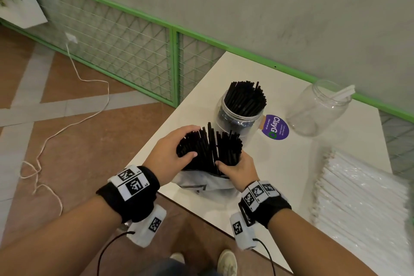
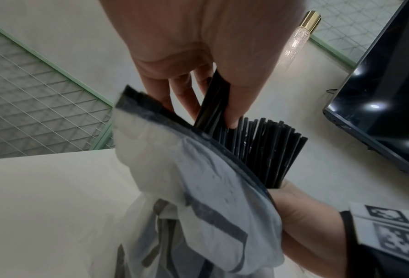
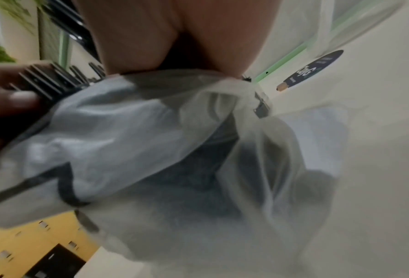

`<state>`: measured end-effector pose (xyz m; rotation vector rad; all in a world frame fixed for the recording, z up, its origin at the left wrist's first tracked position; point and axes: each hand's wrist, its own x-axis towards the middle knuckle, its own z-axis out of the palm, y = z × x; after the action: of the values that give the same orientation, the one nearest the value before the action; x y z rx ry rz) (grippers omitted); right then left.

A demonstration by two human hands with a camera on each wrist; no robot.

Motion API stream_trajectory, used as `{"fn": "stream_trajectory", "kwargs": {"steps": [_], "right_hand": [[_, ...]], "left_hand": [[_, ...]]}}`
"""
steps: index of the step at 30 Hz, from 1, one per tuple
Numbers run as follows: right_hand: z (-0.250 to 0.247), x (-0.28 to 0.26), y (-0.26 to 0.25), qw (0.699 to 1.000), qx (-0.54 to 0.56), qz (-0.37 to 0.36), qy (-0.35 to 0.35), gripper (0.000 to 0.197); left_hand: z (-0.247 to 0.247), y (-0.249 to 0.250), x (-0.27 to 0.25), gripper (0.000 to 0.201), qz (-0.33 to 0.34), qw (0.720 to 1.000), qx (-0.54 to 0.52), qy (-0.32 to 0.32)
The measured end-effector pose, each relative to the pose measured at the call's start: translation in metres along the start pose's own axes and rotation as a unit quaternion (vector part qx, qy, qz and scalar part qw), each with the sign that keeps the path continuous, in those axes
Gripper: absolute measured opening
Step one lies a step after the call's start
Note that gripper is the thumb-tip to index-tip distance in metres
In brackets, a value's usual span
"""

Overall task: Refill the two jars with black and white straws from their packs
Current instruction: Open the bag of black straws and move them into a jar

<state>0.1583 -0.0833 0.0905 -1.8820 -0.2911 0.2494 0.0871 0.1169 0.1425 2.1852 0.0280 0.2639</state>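
A white plastic pack of black straws stands at the table's near corner. My right hand grips the pack's mouth with the right half of the straws. My left hand curls round the left bunch of black straws, split from the rest; the left wrist view shows its fingers and thumb round the bunch. Behind stands a clear jar full of black straws. A second clear jar, far right, holds a few white straws. A wrapped pack of white straws lies at the right.
A purple round sticker lies on the white table between the jars. A green-framed mesh rail runs behind. The table's edge is just under my wrists. A white cable trails on the floor at the left.
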Motion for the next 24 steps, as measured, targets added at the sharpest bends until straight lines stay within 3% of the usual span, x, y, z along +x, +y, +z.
{"fn": "stream_trajectory", "kwargs": {"steps": [6, 11, 20, 24], "right_hand": [[0.009, 0.002, 0.007, 0.999, -0.024, 0.01, -0.029, 0.038], [0.0, 0.009, -0.003, 0.999, 0.009, 0.046, -0.022, 0.019], [-0.027, 0.021, -0.035, 0.997, 0.061, 0.049, 0.017, 0.019], [-0.033, 0.024, -0.052, 0.997, 0.073, 0.001, -0.002, 0.012]], "left_hand": [[0.001, 0.001, 0.001, 0.057, -0.009, 1.0, 0.001, -0.005], [0.0, 0.001, 0.002, 0.057, -0.007, 1.0, 0.01, 0.0], [0.0, 0.001, 0.004, 0.056, -0.019, 1.0, 0.016, 0.006], [0.002, 0.001, 0.004, 0.055, -0.019, 1.0, 0.017, 0.007]]}}
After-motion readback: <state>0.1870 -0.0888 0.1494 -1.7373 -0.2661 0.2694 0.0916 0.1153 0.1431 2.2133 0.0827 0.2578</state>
